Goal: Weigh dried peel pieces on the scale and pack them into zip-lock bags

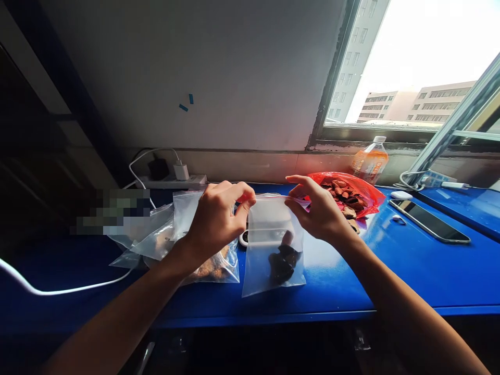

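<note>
A clear zip-lock bag (pixel 260 260) hangs upright in front of me, with several dark, curved dried pieces (pixel 284 261) in its lower right part. My left hand (pixel 219 216) pinches its top left corner between thumb and bent index finger. At the top right, my right hand (pixel 318 208) has its thumb against the red-lined zip edge, one finger raised away from it; the fingers behind the bag are partly hidden. Left of it lie more clear bags (pixel 158 245), one holding light brown pieces (pixel 211 266). A pale round-edged device (pixel 242 238) shows partly behind the held bag.
On the blue table (pixel 336 291), a red plastic bag (pixel 375 200) holds reddish-brown dried pieces (pixel 344 195). Behind it stands an orange drink bottle (pixel 371 159). A phone (pixel 429 221) and earbud (pixel 398 220) lie right. A power strip (pixel 195 179) and white cable (pixel 50 292) are left.
</note>
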### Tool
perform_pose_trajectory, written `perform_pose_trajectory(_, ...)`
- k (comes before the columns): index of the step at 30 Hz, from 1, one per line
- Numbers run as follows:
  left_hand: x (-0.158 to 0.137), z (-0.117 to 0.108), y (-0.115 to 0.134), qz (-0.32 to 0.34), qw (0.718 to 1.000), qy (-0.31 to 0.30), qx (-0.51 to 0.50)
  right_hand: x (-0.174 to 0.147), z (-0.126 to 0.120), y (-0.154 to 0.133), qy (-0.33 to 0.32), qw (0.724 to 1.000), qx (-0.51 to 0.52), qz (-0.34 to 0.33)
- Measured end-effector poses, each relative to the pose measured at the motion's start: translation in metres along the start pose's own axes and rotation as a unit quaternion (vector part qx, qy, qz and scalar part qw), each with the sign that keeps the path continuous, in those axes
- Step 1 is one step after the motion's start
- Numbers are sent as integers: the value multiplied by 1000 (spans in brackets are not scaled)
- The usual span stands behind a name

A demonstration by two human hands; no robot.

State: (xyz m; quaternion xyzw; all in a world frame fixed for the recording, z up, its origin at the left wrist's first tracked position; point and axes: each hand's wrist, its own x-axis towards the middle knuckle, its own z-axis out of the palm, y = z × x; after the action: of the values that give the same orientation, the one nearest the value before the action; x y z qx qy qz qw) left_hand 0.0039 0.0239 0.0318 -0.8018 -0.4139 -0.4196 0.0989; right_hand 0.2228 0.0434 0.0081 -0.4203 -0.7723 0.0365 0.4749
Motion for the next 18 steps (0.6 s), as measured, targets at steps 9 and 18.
perform_pose_trajectory(9, 4, -13, -6, -64, 997, 7, -36, 7, -10, 23, 40, 999, -9, 12)
perform_pose_trajectory(18, 26, -66, -57, -215, 880, 252, -341, -32, -85, 97, 230, 951, -46, 203)
